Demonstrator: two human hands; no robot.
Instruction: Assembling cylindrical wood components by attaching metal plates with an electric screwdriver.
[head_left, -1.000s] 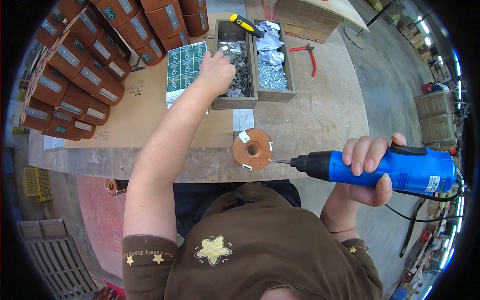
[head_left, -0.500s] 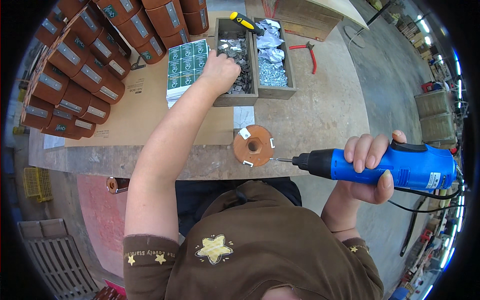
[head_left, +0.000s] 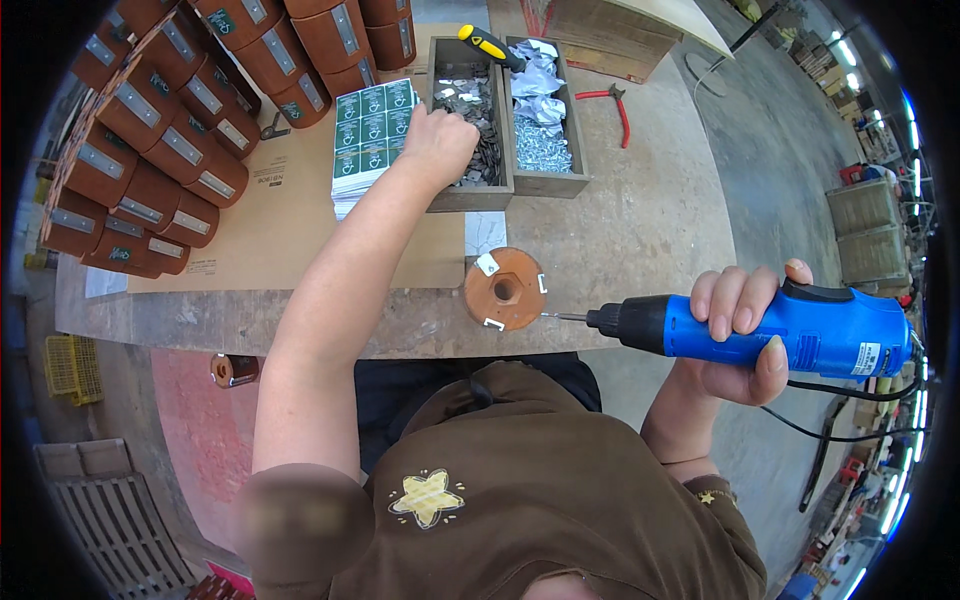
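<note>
My right hand (head_left: 740, 335) is wrapped round a blue electric screwdriver (head_left: 790, 338) with a black nose. Its thin bit points left, the tip just beside a round reddish-brown wooden piece (head_left: 482, 304). That piece lies near the table's front edge; a hole runs through its centre and small pale metal plates sit at its rim. Further off, my left hand (head_left: 440, 145) reaches over the left wall of a wooden tray (head_left: 472, 199) of small dark metal pieces. Its fingers are curled down, and whatever they pinch is hidden.
A second tray (head_left: 545, 186) holds silvery screws and crumpled paper. A yellow-black handled tool (head_left: 487, 44) rests across the trays. Red-handled pliers (head_left: 622, 118) lie to the right. Beside my left hand stands a stack of green-white label sheets (head_left: 362, 130); stacked brown cylinders (head_left: 165, 130) fill the far left.
</note>
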